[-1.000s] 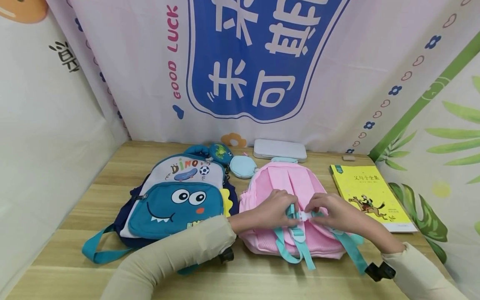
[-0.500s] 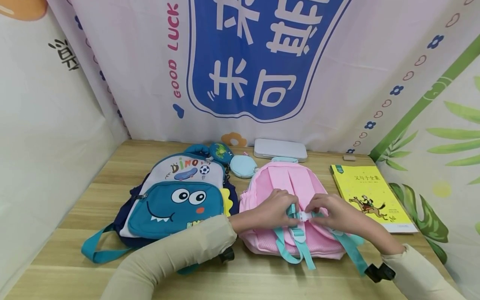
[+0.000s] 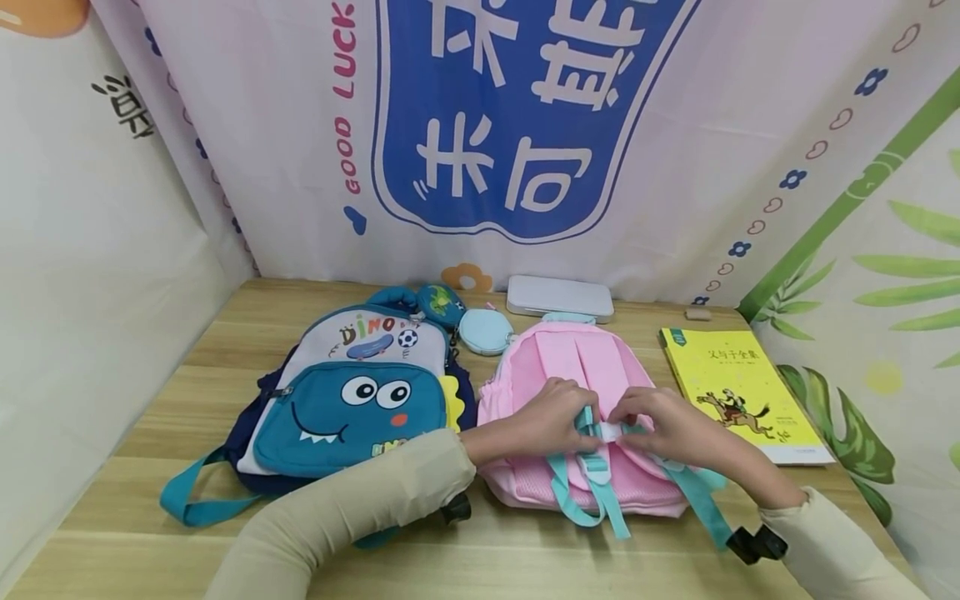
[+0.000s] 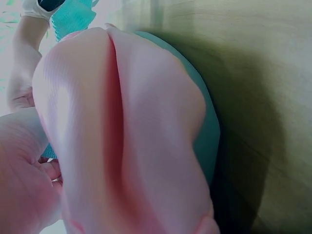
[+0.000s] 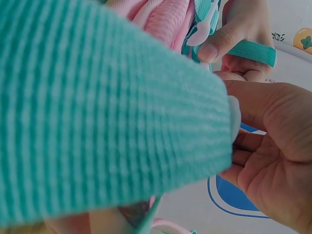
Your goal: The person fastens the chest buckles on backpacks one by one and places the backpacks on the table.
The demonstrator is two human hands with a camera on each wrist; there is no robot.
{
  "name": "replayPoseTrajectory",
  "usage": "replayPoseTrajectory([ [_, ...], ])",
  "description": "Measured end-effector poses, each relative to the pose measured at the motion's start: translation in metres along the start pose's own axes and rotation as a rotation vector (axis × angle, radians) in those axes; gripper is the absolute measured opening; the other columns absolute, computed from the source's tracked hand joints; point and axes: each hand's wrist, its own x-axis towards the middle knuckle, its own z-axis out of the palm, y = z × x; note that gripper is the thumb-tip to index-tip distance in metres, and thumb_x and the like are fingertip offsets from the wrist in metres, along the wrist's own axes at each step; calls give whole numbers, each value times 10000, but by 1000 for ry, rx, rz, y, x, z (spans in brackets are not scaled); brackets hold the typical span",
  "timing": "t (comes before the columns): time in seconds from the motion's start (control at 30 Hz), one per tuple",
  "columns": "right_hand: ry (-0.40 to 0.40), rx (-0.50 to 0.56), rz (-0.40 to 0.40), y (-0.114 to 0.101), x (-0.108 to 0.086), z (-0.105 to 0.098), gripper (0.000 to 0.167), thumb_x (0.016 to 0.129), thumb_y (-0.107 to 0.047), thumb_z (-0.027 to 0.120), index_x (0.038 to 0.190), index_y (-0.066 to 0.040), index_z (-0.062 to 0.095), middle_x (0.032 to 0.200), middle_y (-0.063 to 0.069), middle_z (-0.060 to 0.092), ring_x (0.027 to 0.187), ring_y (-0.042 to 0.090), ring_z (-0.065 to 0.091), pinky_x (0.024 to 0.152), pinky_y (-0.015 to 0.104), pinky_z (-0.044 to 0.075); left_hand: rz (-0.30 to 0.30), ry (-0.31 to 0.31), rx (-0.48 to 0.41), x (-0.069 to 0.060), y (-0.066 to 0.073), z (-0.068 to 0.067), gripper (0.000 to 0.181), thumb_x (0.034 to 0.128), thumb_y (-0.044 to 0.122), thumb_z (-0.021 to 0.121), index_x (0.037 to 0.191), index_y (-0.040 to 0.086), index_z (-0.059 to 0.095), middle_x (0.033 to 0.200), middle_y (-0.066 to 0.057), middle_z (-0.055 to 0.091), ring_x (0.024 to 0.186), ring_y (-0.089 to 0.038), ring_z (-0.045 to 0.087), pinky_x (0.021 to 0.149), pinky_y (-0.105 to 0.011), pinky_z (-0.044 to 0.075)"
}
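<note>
A pink backpack (image 3: pixel 566 350) lies with its shoulder straps facing up and teal webbing straps (image 3: pixel 611 508) trailing over its lower end. Above its middle, both hands meet at a small white buckle (image 3: pixel 611 432). My left hand (image 3: pixel 543 421) pinches the buckle's left side with its teal webbing; part of this grip is hidden by the fingers. From the right, my right hand (image 3: pixel 675 425) pinches the buckle's other side. In the right wrist view a wide teal strap (image 5: pixel 112 117) covers much of the foreground, and the left wrist view mostly shows the pink bag side (image 4: pixel 156 117).
To the left lies a blue dinosaur backpack (image 3: pixel 352 417). A light-blue round pouch (image 3: pixel 485 331) sits between the bags, and a white flat case (image 3: pixel 560 298) stands behind them. The yellow book (image 3: pixel 738 392) lies to the right; a small brown block (image 3: pixel 697 315) is near the back edge.
Both hands stay at the buckle and barely move. The red mark seen on the buckle earlier is now out of sight. The head view shifts slightly.
</note>
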Motion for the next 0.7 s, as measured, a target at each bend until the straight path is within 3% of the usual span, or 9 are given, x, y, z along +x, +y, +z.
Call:
replayPoseTrajectory([
  [0.23, -11, 12, 5, 0, 0, -1, 217, 825, -43, 826, 1027, -94, 765, 971, -21, 732, 884, 134, 680, 767, 308, 594, -8, -3, -20, 0, -2, 0, 237, 849, 342, 838, 968, 171, 726, 820, 108, 671, 806, -21, 511, 1014, -335, 423],
  [0.53, -68, 22, 41, 3, 5, -3, 191, 840, -75, 822, 1018, -114, 763, 959, -50, 716, 860, 108, 636, 775, 294, 582, 6, -1, -26, -2, -8, -2, 222, 848, 379, 830, 934, 211, 713, 705, 161, 589, 766, -10, 507, 963, -324, 396],
  [0.7, -95, 24, 65, 5, 6, -4, 189, 843, -90, 822, 1017, -124, 757, 951, -62, 709, 854, 100, 618, 772, 294, 573, 9, 2, -28, -4, -9, -6, 210, 849, 389, 826, 893, 220, 710, 732, 128, 635, 760, -13, 510, 921, -311, 379],
])
